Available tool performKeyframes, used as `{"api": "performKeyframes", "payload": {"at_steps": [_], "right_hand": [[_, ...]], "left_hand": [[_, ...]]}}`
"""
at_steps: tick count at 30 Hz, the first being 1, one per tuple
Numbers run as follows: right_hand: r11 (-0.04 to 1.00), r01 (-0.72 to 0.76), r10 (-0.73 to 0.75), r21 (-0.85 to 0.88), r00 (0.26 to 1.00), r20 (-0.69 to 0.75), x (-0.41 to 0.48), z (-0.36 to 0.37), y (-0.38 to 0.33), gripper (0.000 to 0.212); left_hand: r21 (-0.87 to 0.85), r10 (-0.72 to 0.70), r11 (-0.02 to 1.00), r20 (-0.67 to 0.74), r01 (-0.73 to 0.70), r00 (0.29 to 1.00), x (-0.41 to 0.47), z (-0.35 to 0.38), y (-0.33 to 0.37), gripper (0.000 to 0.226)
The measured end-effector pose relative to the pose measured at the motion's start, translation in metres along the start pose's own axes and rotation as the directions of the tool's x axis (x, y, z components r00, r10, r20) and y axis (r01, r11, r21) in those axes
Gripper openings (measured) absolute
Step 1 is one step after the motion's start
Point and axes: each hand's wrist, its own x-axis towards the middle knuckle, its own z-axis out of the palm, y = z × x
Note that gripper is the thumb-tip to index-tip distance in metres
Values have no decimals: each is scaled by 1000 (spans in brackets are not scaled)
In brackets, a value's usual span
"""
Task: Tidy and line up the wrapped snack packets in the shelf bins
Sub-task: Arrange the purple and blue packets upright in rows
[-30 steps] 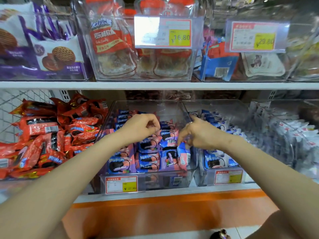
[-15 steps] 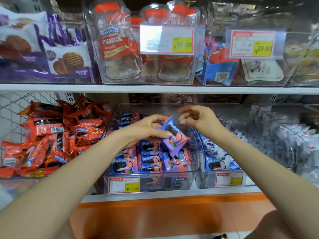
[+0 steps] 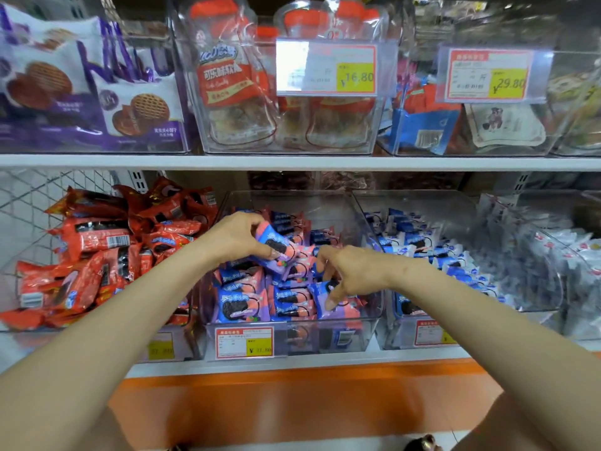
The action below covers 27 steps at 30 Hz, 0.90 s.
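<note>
A clear middle bin (image 3: 292, 340) on the lower shelf holds several pink, purple and blue cookie packets in rough rows. My left hand (image 3: 235, 237) grips one such packet (image 3: 276, 250) just above the bin's contents, thumb under it and fingers curled over its top. My right hand (image 3: 349, 271) reaches down into the bin's right side, fingers spread, fingertips touching a front packet (image 3: 338, 305) that lies at a tilt. Whether those fingers pinch it I cannot tell.
Red packets (image 3: 97, 255) are heaped in the bin to the left. Blue and white packets (image 3: 419, 249) fill the bin on the right, with pale grey packets (image 3: 553, 255) beyond. The upper shelf (image 3: 299, 162) with clear bins hangs just above. An orange ledge (image 3: 292, 398) runs below.
My left hand has carried the held packet down toward the bin. My right hand has dropped from above the bin onto the front right packets. The camera has tilted slightly.
</note>
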Motion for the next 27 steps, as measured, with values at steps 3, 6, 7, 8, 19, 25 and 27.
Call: {"api": "performKeyframes", "payload": {"at_steps": [3,6,7,8,19,25,27], "right_hand": [[995,-25,28,-92,999,31,-1,-2,-3,58],[995,7,-5,-102,1000,23,-5,-5,-4,37],[996,19,-20,-88,1000,-15,-7,-8,-2,39],[998,24,-30,-66,995,-93,-10,-13,0,42],[911,64,211,408,777,-592,-28,-34,32,27],[797,128,247,591,823,-512,-25,-31,37,21],[770,137,254,624,831,-496,-27,-31,37,21]], "left_hand": [[-15,-12,1000,49,13,999,-3,0,-1,29],[47,56,997,74,-60,996,-7,0,2,32],[70,84,994,80,-89,993,-8,1,4,32],[90,106,989,90,-114,990,-9,2,6,31],[547,229,787,172,-286,958,-6,44,16,36],[646,191,707,217,-288,957,-3,37,18,37],[660,160,703,217,-265,963,-2,35,20,36]]}}
